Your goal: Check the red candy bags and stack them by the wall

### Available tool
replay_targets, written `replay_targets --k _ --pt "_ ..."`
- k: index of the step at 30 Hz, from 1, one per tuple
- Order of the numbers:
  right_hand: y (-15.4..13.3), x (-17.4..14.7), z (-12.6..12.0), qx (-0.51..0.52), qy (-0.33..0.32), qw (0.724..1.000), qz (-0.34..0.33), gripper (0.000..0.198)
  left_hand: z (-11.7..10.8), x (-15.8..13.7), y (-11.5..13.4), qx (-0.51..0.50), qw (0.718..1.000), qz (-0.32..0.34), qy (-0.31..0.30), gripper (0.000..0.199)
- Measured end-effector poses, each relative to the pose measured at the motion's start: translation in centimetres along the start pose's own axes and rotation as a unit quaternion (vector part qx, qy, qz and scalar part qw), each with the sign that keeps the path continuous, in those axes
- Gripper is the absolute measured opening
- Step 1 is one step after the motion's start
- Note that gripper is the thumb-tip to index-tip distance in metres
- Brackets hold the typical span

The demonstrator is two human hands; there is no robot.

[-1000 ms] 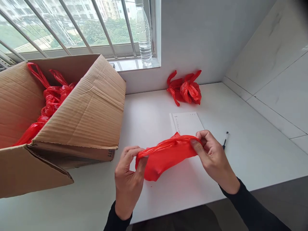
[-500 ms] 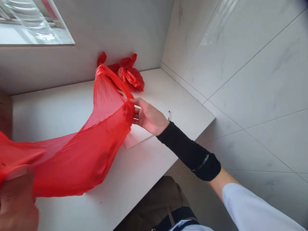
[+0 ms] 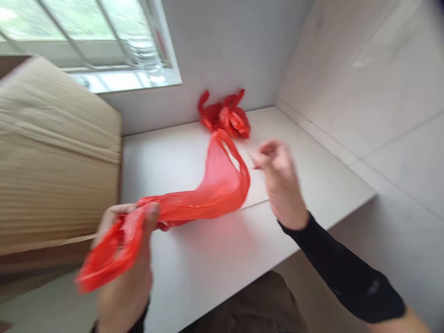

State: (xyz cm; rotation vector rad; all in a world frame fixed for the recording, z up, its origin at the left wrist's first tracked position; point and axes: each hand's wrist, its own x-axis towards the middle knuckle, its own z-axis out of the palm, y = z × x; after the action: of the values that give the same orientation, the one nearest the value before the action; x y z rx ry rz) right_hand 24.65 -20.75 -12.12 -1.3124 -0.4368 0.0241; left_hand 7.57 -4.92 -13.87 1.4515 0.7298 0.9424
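Observation:
A red plastic carrier bag point(image 3: 222, 189) stretches across the white table, its looped handle standing up at the far end. My left hand point(image 3: 126, 259) is closed around the gathered near end, and a loop of red plastic hangs over the fingers. Just right of the bag's far end is my right hand point(image 3: 279, 178), apart from the plastic. Its fingers look bent but are smeared by motion, so whether they pinch anything is unclear. Behind the bag, crumpled red plastic bags point(image 3: 225, 115) lie against the wall.
A large cardboard box point(image 3: 58, 162) stands at the left. The white table point(image 3: 208, 273) ends at its front edge, with dark brown fabric point(image 3: 256, 300) below. A tiled wall point(image 3: 398, 129) bounds the right side. A clear plastic bottle point(image 3: 145, 51) stands by the barred window.
My right hand has let go of the red bag and moved away to its right. My left hand now grips the bag in a narrow bunch. The view has swung left, bringing the cardboard box in.

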Motion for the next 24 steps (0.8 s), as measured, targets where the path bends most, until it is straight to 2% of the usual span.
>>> replay_targets --k 1,2,3,5,7,8,12,14,17,20,22,24 --pt "-0.7 -0.8 0.2 -0.024 0.044 0.994 -0.094 0.019 -0.4 -0.3 0.2 0.002 1.0 -0.008 0.003 0.032" --pt "-1.5 -1.5 0.4 -0.028 0.055 0.983 -0.175 0.019 -0.7 -0.5 0.3 0.001 1.0 -0.02 -0.003 0.032" --pt "-2.1 -2.1 0.6 -0.028 0.014 0.972 -0.234 0.02 -1.0 -0.8 0.4 -0.001 0.999 -0.031 -0.013 0.032" --pt "-3.1 -3.2 1.1 -0.054 -0.168 0.944 -0.279 0.026 -1.4 -1.5 0.6 0.009 0.999 -0.04 -0.023 0.031" --pt "-3.2 -3.9 1.6 -0.13 -0.351 0.889 -0.262 0.028 -1.7 -2.1 0.8 0.031 0.998 -0.039 -0.023 0.03" --pt "-2.9 -4.0 1.9 -0.177 -0.403 0.863 -0.247 0.028 -1.9 -2.4 0.9 0.039 0.998 -0.038 -0.022 0.032" --pt "-1.1 -3.9 2.5 -0.372 -0.49 0.774 -0.147 0.035 -2.6 -3.1 1.0 0.026 0.997 -0.061 -0.026 0.047" --pt "-0.3 -3.9 2.5 -0.427 -0.521 0.731 -0.111 0.038 -2.8 -3.3 1.0 0.01 0.996 -0.085 -0.025 0.05" --pt "0.3 -3.7 2.5 -0.461 -0.524 0.709 -0.099 0.053 -2.9 -3.3 1.1 -0.009 0.992 -0.122 -0.03 0.051" --pt "0.6 -3.2 2.8 -0.505 -0.507 0.694 -0.084 0.068 -2.9 -3.1 1.1 -0.018 0.991 -0.125 -0.043 0.05" --pt "0.7 -2.7 3.1 -0.517 -0.487 0.702 -0.056 0.071 -3.0 -3.1 0.9 -0.028 0.991 -0.12 -0.055 0.047" --pt "0.7 -2.4 3.5 -0.523 -0.445 0.726 -0.018 0.077 -3.1 -3.1 0.6 -0.046 0.989 -0.117 -0.072 0.043"
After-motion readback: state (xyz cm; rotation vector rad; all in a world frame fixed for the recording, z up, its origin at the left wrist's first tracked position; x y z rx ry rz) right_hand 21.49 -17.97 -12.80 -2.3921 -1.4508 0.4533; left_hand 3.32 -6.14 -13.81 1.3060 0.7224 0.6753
